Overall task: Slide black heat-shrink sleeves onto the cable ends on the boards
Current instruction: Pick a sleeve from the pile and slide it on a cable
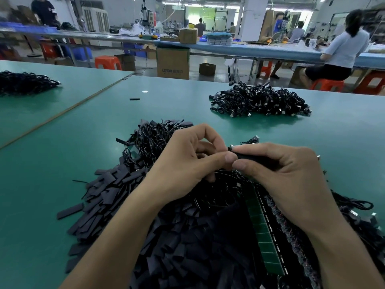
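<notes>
Smooth green worktop (pixel 62 126) with a dull sheen. Heap of heat-shrink sleeves (pixel 108 195): matt black plastic, flat. Behind the heap, cables (pixel 150 138) in glossy black plastic jackets. Right of the heap, boards (pixel 261 226), green, semi-gloss. Far beyond the heap: cable bundle (pixel 260 101) with bright metal plugs, matt brown cardboard box (pixel 173 63), shiny orange plastic stool (pixel 108 62).

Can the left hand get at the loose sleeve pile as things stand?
Likely yes: the sleeve pile lies uncovered just beside the left hand, though that hand now pinches a cable end.
</notes>
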A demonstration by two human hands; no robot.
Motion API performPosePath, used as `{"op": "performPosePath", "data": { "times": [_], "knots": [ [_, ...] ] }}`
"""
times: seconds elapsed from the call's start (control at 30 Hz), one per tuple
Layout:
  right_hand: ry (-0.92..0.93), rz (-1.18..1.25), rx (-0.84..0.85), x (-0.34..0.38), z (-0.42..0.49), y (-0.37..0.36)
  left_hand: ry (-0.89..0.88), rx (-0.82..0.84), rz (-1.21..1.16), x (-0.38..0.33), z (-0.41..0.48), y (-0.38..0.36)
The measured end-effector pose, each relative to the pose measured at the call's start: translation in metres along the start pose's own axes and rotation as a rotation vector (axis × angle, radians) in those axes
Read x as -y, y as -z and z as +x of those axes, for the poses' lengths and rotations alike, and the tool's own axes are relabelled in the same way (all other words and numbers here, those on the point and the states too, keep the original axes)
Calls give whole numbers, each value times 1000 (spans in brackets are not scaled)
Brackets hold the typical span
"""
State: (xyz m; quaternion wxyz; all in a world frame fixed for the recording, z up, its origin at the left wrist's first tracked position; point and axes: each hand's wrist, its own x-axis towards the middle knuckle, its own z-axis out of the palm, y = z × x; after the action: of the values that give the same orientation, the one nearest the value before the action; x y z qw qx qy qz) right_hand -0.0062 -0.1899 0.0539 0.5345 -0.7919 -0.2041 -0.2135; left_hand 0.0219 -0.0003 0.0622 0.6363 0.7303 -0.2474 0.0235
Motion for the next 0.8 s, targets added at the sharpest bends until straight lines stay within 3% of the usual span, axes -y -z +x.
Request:
{"op": "performPosePath", "data": {
  "times": [0.27,0.57,0.8],
  "knots": [
    [-58,10,-124,-2,1,-4,-45,-196,200,1,-2,-7],
    [-43,117,-153,0,1,-4,57,-132,186,2,0,-4],
    [-26,86,-141,-2,1,-5,13,-72,221,3,1,-1]
  ]
}}
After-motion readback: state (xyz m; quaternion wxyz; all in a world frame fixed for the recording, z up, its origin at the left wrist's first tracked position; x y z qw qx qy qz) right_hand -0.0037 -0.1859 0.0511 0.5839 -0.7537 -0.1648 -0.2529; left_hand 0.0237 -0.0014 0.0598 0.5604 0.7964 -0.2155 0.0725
